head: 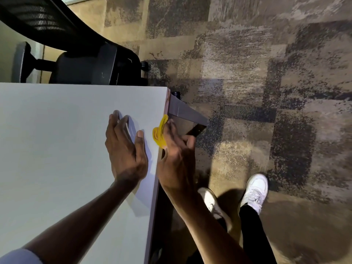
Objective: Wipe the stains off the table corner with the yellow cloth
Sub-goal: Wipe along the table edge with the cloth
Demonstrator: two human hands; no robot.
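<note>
Yellow cloth (160, 133): soft, light, bunched; centre frame, pressed on surface (57, 140) right edge, below stained corner (167, 98). Right hand (176, 159) grip closed on cloth w/ fingers; hold bunched. Left hand (124, 149) flat, open, empty, bracing alongside.

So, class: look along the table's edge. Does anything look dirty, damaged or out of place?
Yes. Brownish stains mark the table edge near its far corner, beyond the yellow cloth that the right hand presses against the edge. The left hand rests flat on top.
</note>
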